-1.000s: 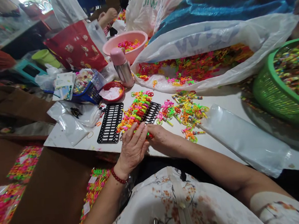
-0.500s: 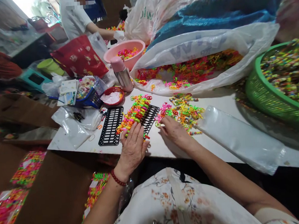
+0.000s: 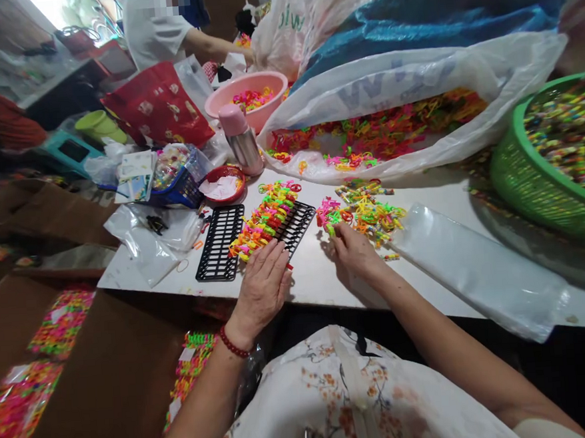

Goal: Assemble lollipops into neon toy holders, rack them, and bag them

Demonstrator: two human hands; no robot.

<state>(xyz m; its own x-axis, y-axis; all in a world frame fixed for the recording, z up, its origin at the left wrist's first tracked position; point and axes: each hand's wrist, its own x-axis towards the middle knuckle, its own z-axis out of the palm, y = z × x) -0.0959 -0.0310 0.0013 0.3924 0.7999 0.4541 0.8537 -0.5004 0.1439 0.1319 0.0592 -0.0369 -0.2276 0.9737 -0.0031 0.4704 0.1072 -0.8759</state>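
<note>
Left hand (image 3: 262, 288): lies flat, palm down, fingers spread and holding nothing. Its fingertips rest on the near end of the filled rack (image 3: 298, 220), probably to stop the rack sliding on the counter (image 3: 311, 278).
Right hand (image 3: 355, 251): the grip is narrow, with the fingertips drawn together at the near edge of the loose pile (image 3: 370, 215). I cannot tell whether a piece is pinched between them.
Filled rack: black and slotted. Its long axis runs from under the left grip away and to the right, and the row of coloured pieces (image 3: 267, 217) follows that line.
Empty rack (image 3: 220, 241): just left of the left grip, lying roughly parallel to the filled one.
Loose pile: touches the right fingertips and lies just beyond them, so it seems easy to reach.
Clear sleeve (image 3: 476, 269): right of the right grip, lying flat, with its long axis running toward the near right.
Big bag (image 3: 413, 77): well beyond both grips, its mouth open toward the pile.
</note>
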